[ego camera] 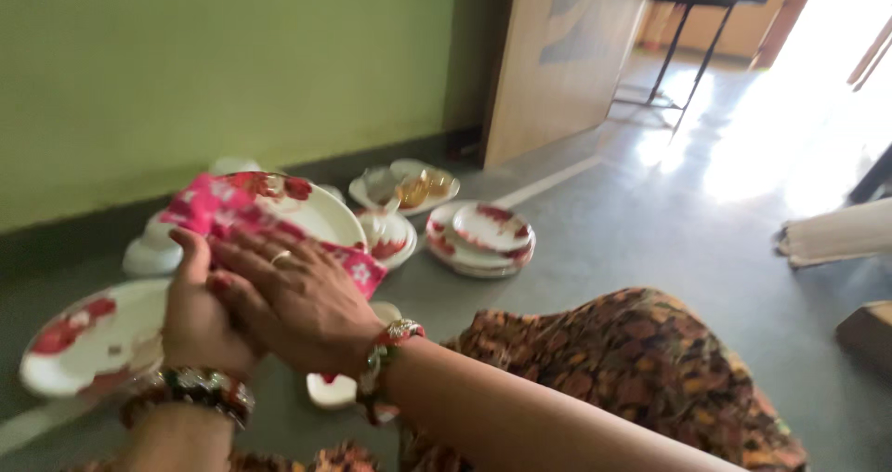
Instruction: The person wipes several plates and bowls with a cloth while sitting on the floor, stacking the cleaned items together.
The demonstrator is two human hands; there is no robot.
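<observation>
A plate (311, 214) is being wiped with a pink cloth (209, 207) under flat right hand (297, 300) fingers; left hand (197, 309) is gripping beneath. Other stacked plates (483, 240) are waiting on the floor (650, 221).

This is a room in a home, with the work done on the ground. The grey polished floor (650, 240) carries household crockery laid out directly on it: a stack of white plates with red flowers (483, 240), a large floral plate (88, 337) and a tray of small glasses (409, 189). A plain green wall (223, 72) with a dark skirting runs behind them. A wooden door (557, 54) stands open beside a sunlit passage, where the thin metal legs of a stand (683, 49) show. A person sits on the floor in patterned clothing (641, 360).
</observation>
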